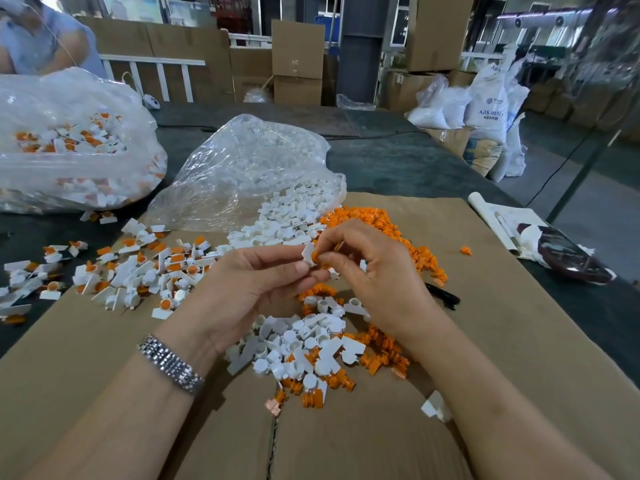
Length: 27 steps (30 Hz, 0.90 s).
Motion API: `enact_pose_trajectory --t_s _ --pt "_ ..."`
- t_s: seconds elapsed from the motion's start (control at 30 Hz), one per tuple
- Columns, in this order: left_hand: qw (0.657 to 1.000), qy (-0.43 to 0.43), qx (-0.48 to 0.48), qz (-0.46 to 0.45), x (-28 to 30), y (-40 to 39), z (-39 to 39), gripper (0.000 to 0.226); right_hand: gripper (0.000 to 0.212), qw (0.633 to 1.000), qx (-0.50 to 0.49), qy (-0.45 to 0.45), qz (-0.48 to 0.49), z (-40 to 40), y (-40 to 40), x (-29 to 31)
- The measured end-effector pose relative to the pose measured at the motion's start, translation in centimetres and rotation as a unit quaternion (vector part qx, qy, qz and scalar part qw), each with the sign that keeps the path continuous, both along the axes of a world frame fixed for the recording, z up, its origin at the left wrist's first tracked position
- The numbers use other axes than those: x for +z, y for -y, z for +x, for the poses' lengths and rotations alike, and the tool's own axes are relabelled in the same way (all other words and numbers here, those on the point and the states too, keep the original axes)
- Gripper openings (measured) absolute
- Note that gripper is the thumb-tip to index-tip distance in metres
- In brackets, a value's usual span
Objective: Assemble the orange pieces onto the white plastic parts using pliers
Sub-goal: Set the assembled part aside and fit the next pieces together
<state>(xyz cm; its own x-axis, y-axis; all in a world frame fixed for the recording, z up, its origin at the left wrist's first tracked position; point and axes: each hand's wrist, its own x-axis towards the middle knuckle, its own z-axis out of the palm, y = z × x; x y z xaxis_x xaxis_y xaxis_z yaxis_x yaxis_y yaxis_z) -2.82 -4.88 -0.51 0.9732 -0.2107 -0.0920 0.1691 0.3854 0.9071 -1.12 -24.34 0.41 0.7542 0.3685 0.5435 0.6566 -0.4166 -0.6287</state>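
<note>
My left hand (pixel 252 282) pinches a small white plastic part (pixel 307 253) between thumb and fingers above the cardboard. My right hand (pixel 367 268) pinches an orange piece (pixel 314 258) and holds it against that white part. Loose orange pieces (pixel 377 220) lie heaped behind my hands. A mixed pile of white parts (pixel 304 344) and orange pieces sits below them. Black pliers (pixel 445 296) lie on the cardboard to the right of my right hand, partly hidden by it.
Assembled white-and-orange parts (pixel 138 268) spread at the left. A clear bag of white parts (pixel 249 174) lies open behind, and a bigger bag of assembled parts (pixel 69 140) at far left. A person (pixel 38 36) sits at back left. Papers (pixel 502 220) lie at right.
</note>
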Motion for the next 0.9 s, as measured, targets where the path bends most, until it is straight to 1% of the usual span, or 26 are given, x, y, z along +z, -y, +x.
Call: enact_pose_trajectory --t_s 0.1,0.2,0.27,0.33,0.43,0.53,0.77,0.9 --pt "0.999 -0.03 -0.029 -0.023 -0.04 -0.2 0.07 0.028 0.006 0.999 0.023 0.016 -0.027 0.01 0.55 0.41" --pt "0.998 -0.034 -0.044 -0.033 -0.05 -0.23 0.02 0.024 0.005 0.999 0.028 0.035 -0.03 -0.03 0.96 0.7" --pt "0.998 -0.032 -0.035 -0.042 -0.11 -0.14 0.08 0.023 0.005 0.999 0.02 0.03 -0.022 -0.09 0.95 0.61" --pt "0.999 -0.006 -0.007 -0.035 -0.16 0.01 0.18 0.026 0.005 1.0 0.018 0.021 -0.001 -0.21 0.68 0.39" --pt "0.998 0.047 0.035 0.009 -0.02 0.4 0.06 0.029 0.009 0.999 0.016 0.021 0.042 -0.33 0.32 0.11" --pt "0.996 0.077 0.037 0.038 0.13 0.55 -0.28 0.032 0.009 0.998 0.009 0.03 0.049 -0.3 0.28 0.06" --pt "0.997 0.052 0.053 0.036 0.27 0.3 -0.31 0.028 0.014 1.0 0.019 0.015 0.013 -0.17 0.48 0.11" --pt "0.998 0.04 0.041 0.008 0.67 0.49 -0.45 0.022 0.016 1.0 0.012 0.02 0.008 -0.13 0.7 0.1"
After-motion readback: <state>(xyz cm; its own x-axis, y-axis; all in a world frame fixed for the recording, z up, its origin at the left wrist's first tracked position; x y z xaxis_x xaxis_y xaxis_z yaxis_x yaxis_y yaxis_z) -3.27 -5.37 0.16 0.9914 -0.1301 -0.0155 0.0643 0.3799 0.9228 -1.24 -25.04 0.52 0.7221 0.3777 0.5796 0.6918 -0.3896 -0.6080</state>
